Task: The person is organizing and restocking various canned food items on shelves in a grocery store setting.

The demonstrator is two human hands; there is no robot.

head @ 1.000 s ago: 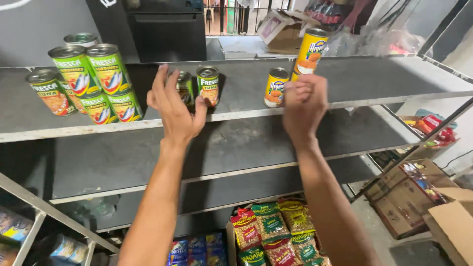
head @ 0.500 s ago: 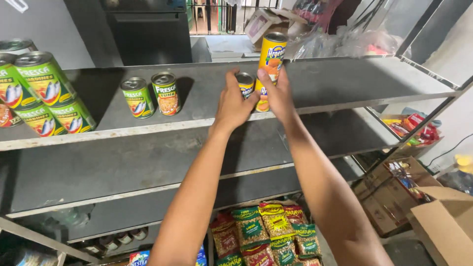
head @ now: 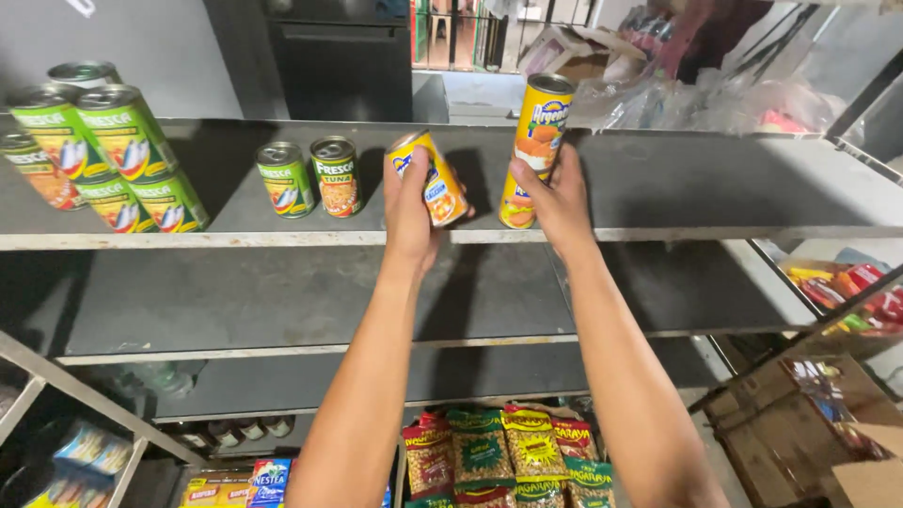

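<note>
Both grips are closed on cans.
A small yellow can (head: 435, 179) is held tilted by the left hand (head: 409, 209); a tall yellow can (head: 531, 150) is kept upright on the shelf (head: 715, 193) by the right hand (head: 555, 202).

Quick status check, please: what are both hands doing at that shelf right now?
Left hand holds small yellow can, tilted, above top shelf. Right hand grips stacked yellow cans. Two small cans stand left, apart.
</note>
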